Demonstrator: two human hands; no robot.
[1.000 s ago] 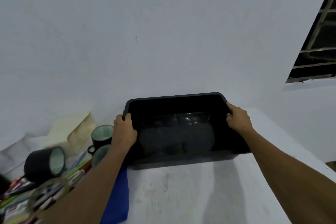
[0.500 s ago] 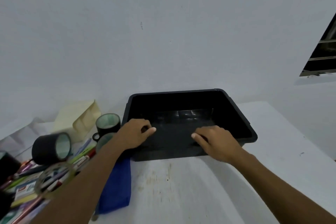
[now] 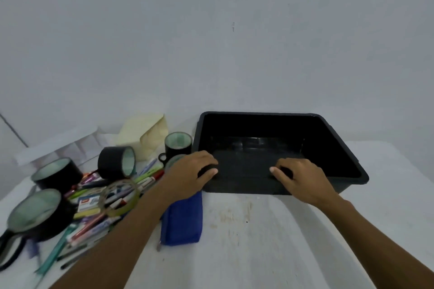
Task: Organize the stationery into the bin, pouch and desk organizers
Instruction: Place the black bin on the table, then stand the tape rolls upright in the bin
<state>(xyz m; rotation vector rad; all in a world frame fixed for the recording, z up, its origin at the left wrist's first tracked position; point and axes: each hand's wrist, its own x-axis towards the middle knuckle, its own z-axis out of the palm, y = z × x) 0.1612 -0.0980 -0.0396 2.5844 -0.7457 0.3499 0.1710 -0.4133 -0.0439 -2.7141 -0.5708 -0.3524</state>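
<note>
While fingertips curl unseen (inside), both hands clasp bin (image 3: 333, 148).

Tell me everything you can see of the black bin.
The black bin is a rectangular open tub, apparently glossy plastic, with a rolled rim and rounded corners. It sits upright on the white table near the wall and looks empty, its floor reflecting light. The left hand and right hand both grip its near rim, fingers curled inside. The blue pouch lies at its near left corner.
</note>
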